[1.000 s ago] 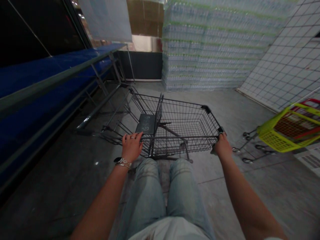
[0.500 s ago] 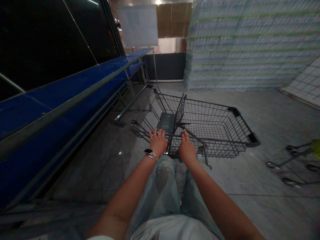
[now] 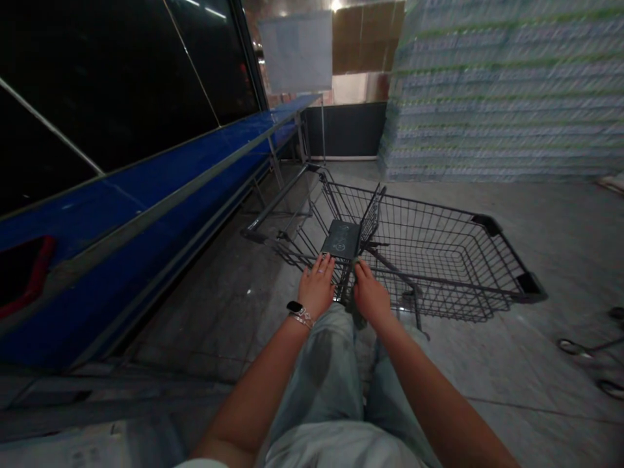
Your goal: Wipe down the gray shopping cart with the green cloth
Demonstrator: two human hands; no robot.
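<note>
A dark wire shopping cart (image 3: pixel 439 266) stands right in front of me, its basket holding nothing I can see. My left hand (image 3: pixel 316 286) rests on the cart's near handle bar, next to the black folding seat panel (image 3: pixel 340 238). A smartwatch and a silver bracelet sit on that wrist. My right hand (image 3: pixel 371 296) grips the same bar close beside the left. The bar's middle is hidden under my fingers. My light denim jeans (image 3: pixel 322 383) fill the space below my arms.
A long blue counter (image 3: pixel 146 201) with a metal rail runs along the left, below dark glass. Shrink-wrapped stacks of bottled water (image 3: pixel 502 97) rise at the back right. The metal wheeled base of another cart (image 3: pixel 580 348) pokes in at the right edge, on a grey floor.
My right hand has slid from the cart's right corner to the middle of the bar, beside the left. The view has swung left, and the yellow basket has left the frame.
</note>
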